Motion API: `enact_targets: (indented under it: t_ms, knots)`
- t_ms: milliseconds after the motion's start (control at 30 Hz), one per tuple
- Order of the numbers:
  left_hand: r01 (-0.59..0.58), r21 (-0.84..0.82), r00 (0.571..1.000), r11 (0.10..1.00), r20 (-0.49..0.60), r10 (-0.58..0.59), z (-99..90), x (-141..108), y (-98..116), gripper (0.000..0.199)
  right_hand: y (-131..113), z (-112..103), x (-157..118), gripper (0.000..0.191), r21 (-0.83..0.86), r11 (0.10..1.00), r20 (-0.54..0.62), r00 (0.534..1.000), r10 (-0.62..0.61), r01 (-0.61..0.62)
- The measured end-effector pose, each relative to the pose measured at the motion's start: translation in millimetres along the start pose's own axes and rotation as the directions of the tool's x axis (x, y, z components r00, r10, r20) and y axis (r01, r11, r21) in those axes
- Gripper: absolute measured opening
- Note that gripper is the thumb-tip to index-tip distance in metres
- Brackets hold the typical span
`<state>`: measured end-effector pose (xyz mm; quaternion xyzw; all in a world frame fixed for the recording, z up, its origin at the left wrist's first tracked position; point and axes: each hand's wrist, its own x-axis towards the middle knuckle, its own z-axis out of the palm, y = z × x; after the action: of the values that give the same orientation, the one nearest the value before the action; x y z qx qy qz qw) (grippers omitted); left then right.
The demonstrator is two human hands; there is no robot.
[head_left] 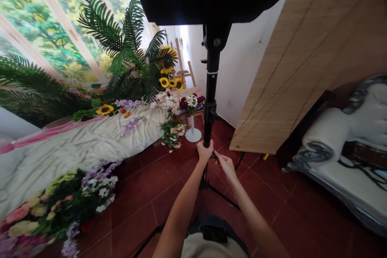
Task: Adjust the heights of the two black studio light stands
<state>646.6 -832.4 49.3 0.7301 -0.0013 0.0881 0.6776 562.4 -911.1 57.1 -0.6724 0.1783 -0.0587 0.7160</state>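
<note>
A black light stand (208,125) rises upright in front of me, carrying a large black studio light (181,4) with a red "ZHEYU" label at the top of the view. My left hand (204,152) is wrapped round the stand's pole, low down. Just right of it, my right hand (224,163) has its fingers pinched at a small dark knob (214,155) on the pole. The fingertips partly hide this knob. Below the hands, the stand's thin legs (223,195) spread over the red tiled floor (169,185).
To the left, a cream draped cloth (145,133) bears flowers and fruit, with a palm plant (127,44) behind. A white vase stand (193,135) is beyond my hands. A bamboo screen (266,88) leans at the right, near a white tufted sofa (341,165). More flowers (60,201) lie lower left.
</note>
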Motion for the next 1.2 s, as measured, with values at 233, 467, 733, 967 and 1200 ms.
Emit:
enact_targets:
  t_ms: [233,467,733,967,1200]
  knots:
    - [0.014,-0.015,1.000,1.000,-0.006,-0.014,1.9,0.5,-2.3,0.032,-11.2,-3.5,8.1,0.034,0.414,0.730,0.476,0.813,0.336,-0.544]
    - [0.003,-0.025,1.000,1.000,0.004,-0.003,1.1,0.0,-2.2,0.034,0.9,-1.0,2.5,0.031,0.289,0.902,0.192,0.943,0.273,-0.320]
    - [0.008,-0.037,1.000,0.999,0.004,-0.008,1.3,-0.8,0.8,0.033,-2.2,-15.6,-13.9,0.033,-0.302,0.875,-0.035,0.913,-0.406,0.378]
    - [0.022,-0.059,1.000,0.998,0.018,-0.021,2.0,-0.7,1.7,0.033,-0.2,-24.4,-14.8,0.036,-0.473,0.734,0.124,0.862,-0.492,0.487]
    - [0.033,-0.084,0.999,0.996,0.011,-0.032,3.1,-0.9,2.3,0.028,15.1,-22.2,-3.9,0.029,-0.538,0.629,0.101,0.784,-0.613,0.562]
